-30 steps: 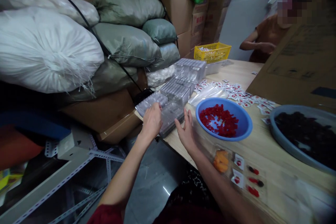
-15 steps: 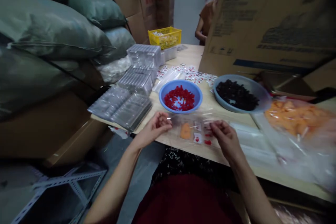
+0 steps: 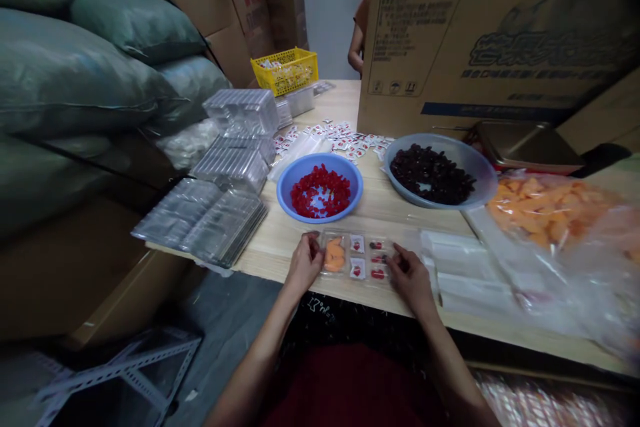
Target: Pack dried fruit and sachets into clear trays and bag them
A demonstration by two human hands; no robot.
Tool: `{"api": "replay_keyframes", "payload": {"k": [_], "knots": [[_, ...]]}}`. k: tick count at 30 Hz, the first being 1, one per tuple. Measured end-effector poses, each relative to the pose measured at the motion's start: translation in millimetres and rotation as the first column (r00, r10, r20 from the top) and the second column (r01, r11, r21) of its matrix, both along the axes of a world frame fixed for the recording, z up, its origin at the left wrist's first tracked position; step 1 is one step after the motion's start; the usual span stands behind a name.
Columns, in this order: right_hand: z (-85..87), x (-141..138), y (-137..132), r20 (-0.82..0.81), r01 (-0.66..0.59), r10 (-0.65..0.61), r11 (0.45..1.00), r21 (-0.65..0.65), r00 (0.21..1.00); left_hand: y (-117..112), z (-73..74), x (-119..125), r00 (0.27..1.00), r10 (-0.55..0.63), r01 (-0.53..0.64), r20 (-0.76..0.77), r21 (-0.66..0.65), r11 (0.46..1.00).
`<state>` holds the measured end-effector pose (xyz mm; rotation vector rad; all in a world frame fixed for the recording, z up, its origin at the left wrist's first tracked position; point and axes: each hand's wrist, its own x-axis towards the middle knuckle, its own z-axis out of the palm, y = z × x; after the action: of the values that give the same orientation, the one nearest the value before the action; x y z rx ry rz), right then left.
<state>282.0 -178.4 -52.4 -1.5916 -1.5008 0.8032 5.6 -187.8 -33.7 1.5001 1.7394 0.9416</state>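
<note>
A clear plastic tray (image 3: 357, 255) lies flat on the wooden table (image 3: 385, 203) near its front edge. It holds orange pieces, small white-and-red sachets and red and dark bits. My left hand (image 3: 305, 265) grips the tray's left end with curled fingers. My right hand (image 3: 411, 277) presses on its right end, fingers bent over the rim. Just behind the tray stand a blue bowl of red pieces (image 3: 320, 187) and a grey bowl of dark pieces (image 3: 440, 170).
Stacks of empty clear trays (image 3: 210, 213) sit at the table's left edge. A bag of orange pieces (image 3: 550, 210) and clear bags (image 3: 465, 267) lie right. A big cardboard box (image 3: 500, 33) stands behind; a yellow basket (image 3: 286, 70) and another person's arm (image 3: 356, 40) are farther back.
My hands left the stack of empty trays at the left, brought a clear cover over the filled tray, and now press it down on the table; my view swung right.
</note>
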Motion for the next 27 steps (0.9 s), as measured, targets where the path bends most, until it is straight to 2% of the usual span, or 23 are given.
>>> {"api": "replay_keyframes", "payload": {"k": [3,6,10,13,15,17,20,23,25,27], "knots": [[-7.0,4.6,-2.5,0.087,-0.062,0.057,0.997,0.053,0.995,-1.1,-1.5,-5.2,0.997,-0.032,0.03,-0.063,-0.031,0.999],[-8.4,8.9,-10.1,0.137,-0.132,0.127,0.991,0.029,0.982,-2.6,-0.2,-7.9,0.992,-0.118,0.11,-0.054,-0.12,0.987],[-5.9,4.7,-16.8,0.143,-0.12,0.117,0.993,0.013,0.983,-3.9,1.0,-4.9,0.984,-0.152,0.141,-0.094,-0.111,0.984],[-5.4,-1.3,-18.3,0.024,-0.03,0.03,0.999,-0.036,0.999,-5.8,-0.8,2.1,0.993,-0.114,0.111,-0.015,-0.105,0.988],[-3.9,-1.9,-19.2,-0.186,0.025,-0.047,0.992,-0.121,0.982,-8.6,-0.9,8.0,0.982,-0.061,0.086,0.18,-0.136,0.987],[0.7,2.0,-20.5,-0.431,-0.02,-0.083,0.974,-0.228,0.899,-12.9,2.6,14.3,0.894,0.004,0.084,0.449,-0.177,0.981],[14.6,14.1,-23.1,-0.663,-0.185,-0.079,0.93,-0.319,0.745,-21.8,14.5,24.0,0.642,0.105,0.118,0.76,-0.233,0.965],[31.7,25.7,-26.8,-0.735,-0.231,-0.094,0.916,-0.328,0.672,-31.7,25.0,34.7,0.452,0.144,0.27,0.88,-0.289,0.918],[40.5,30.5,-28.7,-0.74,-0.233,-0.085,0.92,-0.315,0.667,-36.2,25.9,43.5,0.397,0.164,0.379,0.903,-0.324,0.867],[45.2,34.5,-28.9,-0.727,-0.241,-0.052,0.925,-0.294,0.685,-37.6,22.1,53.8,0.38,0.193,0.415,0.905,-0.353,0.838]]}}
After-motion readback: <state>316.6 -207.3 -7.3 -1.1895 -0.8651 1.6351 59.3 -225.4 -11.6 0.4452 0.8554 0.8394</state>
